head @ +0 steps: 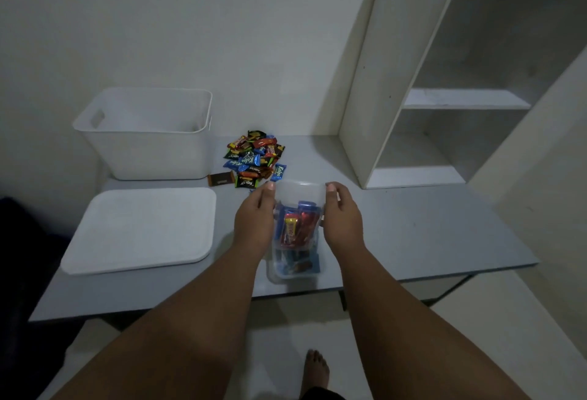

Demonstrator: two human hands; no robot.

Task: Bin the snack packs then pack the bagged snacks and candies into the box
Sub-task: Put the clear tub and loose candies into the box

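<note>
A clear plastic bag (297, 234) with several red and blue snack packs inside is held upright over the grey table (413, 228). My left hand (254, 221) grips its left side and my right hand (341, 218) grips its right side, thumbs at the bag's top edge. The bag's lower end rests near the table's front edge. Behind the bag lies a pile of loose snack packs (254, 159). A white open box (149, 132) stands at the back left, and its flat white lid (139, 229) lies in front of it.
A single brown snack pack (220, 179) lies between the box and the pile. A white shelf unit (444, 97) stands on the table's right rear. The wall runs close behind the box. A bare foot (314, 368) shows on the floor below the table.
</note>
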